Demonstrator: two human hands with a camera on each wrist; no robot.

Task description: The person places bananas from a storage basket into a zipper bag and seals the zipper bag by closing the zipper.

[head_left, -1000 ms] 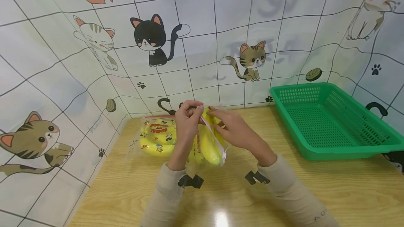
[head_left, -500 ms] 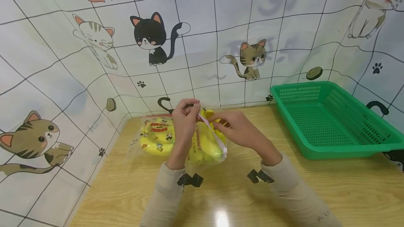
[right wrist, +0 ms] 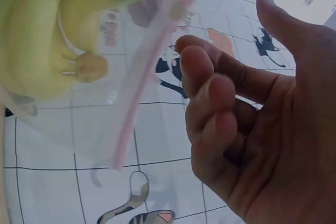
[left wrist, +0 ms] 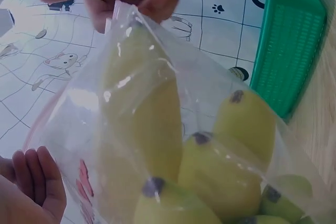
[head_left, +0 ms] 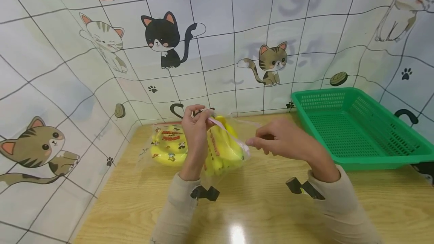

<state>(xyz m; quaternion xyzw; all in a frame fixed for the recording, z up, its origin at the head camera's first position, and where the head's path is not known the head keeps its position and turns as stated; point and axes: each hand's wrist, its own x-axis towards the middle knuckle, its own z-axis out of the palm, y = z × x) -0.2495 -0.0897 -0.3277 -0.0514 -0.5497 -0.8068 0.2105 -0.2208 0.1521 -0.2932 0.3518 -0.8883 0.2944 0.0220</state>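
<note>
A clear zip bag (head_left: 217,161) with red print stands on the table, full of yellow bananas (left wrist: 220,177). My left hand (head_left: 196,133) pinches the bag's pink zip strip (head_left: 219,124) near its far end. Nearest the strip's other end is my right hand (head_left: 285,138). In the right wrist view its fingers (right wrist: 220,93) are loosely bent, its thumb stands apart, and nothing lies between them. The left wrist view shows the bananas through the film, dark tips toward the camera.
Left of the left hand lies a second clear bag (head_left: 171,153) with a red top edge, cartoon print and yellow contents. A green plastic basket (head_left: 332,131) stands at the right on the wooden table (head_left: 264,206). A cat-patterned sheet (head_left: 217,55) rises behind.
My right hand has come away from the bag's mouth and moved right, past the strip's near end. My left hand has shifted slightly left, still pinching the strip.
</note>
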